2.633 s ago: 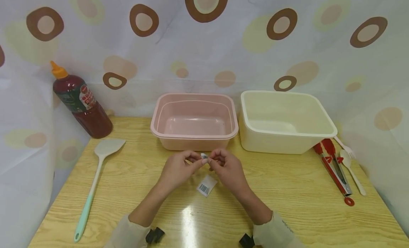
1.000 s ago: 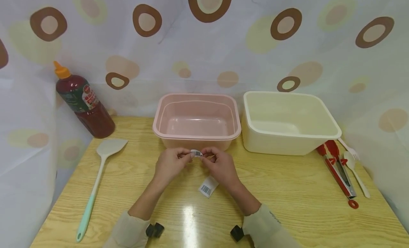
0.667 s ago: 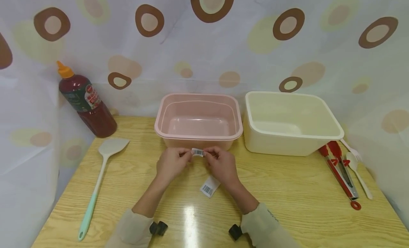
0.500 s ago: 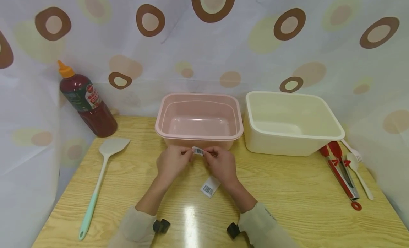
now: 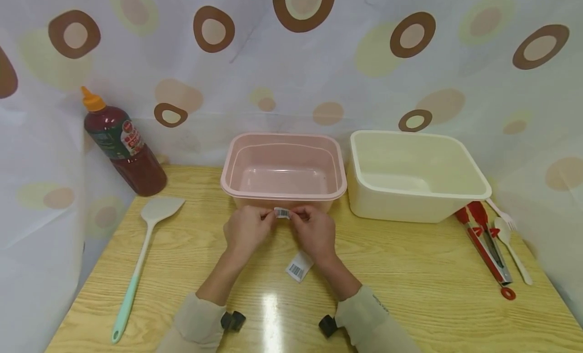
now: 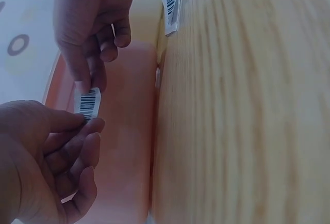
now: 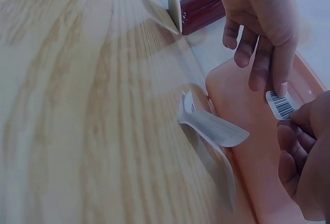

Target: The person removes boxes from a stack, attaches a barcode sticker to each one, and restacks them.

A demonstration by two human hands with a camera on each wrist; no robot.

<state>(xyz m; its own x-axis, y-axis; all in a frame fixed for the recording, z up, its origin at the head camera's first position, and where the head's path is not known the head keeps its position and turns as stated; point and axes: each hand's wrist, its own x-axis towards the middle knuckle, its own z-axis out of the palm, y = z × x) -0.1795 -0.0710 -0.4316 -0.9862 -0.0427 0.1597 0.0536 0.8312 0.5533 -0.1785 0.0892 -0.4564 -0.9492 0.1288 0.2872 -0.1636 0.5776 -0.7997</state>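
Observation:
A small white barcode sticker [image 5: 282, 213] is stretched between my two hands, close to the front wall of the pink plastic basin [image 5: 283, 195]. My left hand [image 5: 247, 230] pinches its left end between thumb and index finger. The right end is pinched by my right hand [image 5: 315, 232]. In the left wrist view the sticker [image 6: 88, 104] overlaps the basin's wall, bars facing the camera. On the table below the hands lies a piece of white paper with a barcode [image 5: 298, 267]; in the right wrist view this paper [image 7: 214, 127] looks folded, with its edges curling up.
To the right of the basin stands a cream bin [image 5: 416, 195]. Red-handled tongs [image 5: 487, 247], a pale spoon [image 5: 512, 247] and a pink fork [image 5: 503, 215] lie beyond it. At left are a spatula [image 5: 141, 257] with a mint handle and a sauce bottle [image 5: 125, 145].
The sticker, earlier bunched between the fingertips, now spreads flatter between the hands with its barcode showing. Both hands have shifted slightly farther toward the basin. The head view has turned a little left.

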